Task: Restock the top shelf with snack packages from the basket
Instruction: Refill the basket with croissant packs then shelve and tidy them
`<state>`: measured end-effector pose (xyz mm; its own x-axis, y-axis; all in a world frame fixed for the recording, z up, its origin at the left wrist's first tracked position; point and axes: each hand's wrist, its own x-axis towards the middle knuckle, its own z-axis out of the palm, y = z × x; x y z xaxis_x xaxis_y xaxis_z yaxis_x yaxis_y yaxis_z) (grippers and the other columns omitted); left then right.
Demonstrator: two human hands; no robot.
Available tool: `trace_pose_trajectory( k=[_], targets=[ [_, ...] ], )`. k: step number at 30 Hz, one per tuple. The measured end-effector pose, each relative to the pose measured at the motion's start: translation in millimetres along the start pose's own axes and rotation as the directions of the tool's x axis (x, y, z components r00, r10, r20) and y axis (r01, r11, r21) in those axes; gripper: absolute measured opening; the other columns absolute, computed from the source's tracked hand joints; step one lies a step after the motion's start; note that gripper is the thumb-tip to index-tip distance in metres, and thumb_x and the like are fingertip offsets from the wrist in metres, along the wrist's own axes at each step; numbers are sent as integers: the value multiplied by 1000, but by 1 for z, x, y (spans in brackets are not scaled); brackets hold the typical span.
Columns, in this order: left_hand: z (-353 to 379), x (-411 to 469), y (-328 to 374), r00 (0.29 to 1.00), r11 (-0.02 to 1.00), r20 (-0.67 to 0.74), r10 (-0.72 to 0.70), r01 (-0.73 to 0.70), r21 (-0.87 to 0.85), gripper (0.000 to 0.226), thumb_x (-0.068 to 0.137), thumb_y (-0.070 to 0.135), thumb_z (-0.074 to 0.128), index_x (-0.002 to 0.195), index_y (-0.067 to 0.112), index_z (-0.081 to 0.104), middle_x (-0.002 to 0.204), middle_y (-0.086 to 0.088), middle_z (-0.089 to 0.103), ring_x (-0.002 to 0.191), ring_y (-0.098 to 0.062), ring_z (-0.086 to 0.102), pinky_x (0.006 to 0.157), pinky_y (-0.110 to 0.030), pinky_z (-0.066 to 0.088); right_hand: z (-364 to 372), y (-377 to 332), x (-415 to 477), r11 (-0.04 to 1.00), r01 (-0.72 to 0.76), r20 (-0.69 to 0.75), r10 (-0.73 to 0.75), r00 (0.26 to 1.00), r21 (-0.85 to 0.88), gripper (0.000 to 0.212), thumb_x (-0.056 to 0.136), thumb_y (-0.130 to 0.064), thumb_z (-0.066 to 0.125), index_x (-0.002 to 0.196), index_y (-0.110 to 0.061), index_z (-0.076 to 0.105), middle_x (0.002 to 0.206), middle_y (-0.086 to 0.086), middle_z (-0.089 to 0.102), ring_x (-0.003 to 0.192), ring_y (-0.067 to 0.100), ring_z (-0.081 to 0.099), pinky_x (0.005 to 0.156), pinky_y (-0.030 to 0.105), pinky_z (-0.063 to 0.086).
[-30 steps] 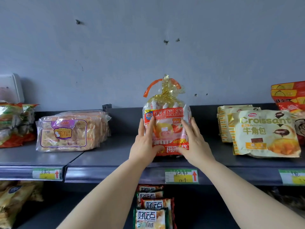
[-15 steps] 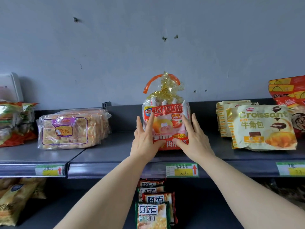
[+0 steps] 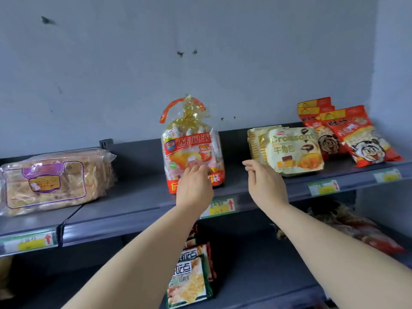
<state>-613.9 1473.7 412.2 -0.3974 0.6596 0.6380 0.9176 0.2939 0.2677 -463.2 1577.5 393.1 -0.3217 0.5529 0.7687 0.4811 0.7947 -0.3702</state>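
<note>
A red and clear snack bag with a gold tied top [image 3: 193, 143] stands upright on the dark top shelf [image 3: 133, 197], near the middle. My left hand [image 3: 194, 188] hovers in front of the bag's lower part, fingers loosely curled, and I cannot tell whether the fingertips still touch it. Off to the bag's right, my right hand [image 3: 265, 184] is apart from it, fingers spread and holding nothing. No basket is in view.
A clear pack of bread slices [image 3: 53, 181] lies at the left of the shelf. Yellow croissant packs [image 3: 292, 150] and red snack bags [image 3: 354, 134] stand at the right. A lower shelf holds green packs [image 3: 189, 279]. A grey wall is behind.
Both hands have let go of the red snack bag and drawn back; the right hand has moved off to the right. The view has shifted left and lower.
</note>
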Motion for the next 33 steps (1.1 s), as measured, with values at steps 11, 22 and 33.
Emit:
trace_pose_trajectory(
  k=[11,22,33],
  targets=[
    [47,15,136,989,980,135,63,-36,-197,50,97,28,56,142,16,38,143,-1,45,130,-21,41,98,-37,44,-85,107,14,981,-175,-70,169,983,-85,36,94,-9,51,127,-23,54,119,1,65,111,24,56,84,39,50],
    [110,63,198,895,759,157,-417,438,-482,77,85,41,69,145,16,28,140,-3,49,122,-26,53,98,-47,49,-90,209,68,935,-348,248,322,914,68,70,95,-46,50,151,-16,22,150,8,37,133,28,41,101,43,42],
    [152,81,237,875,641,116,-470,429,-636,68,86,27,73,143,30,35,129,8,55,111,-15,60,90,-40,56,-94,264,90,833,-440,235,379,895,336,56,87,-25,61,138,-24,40,120,-4,59,104,22,59,83,37,50]
  ],
)
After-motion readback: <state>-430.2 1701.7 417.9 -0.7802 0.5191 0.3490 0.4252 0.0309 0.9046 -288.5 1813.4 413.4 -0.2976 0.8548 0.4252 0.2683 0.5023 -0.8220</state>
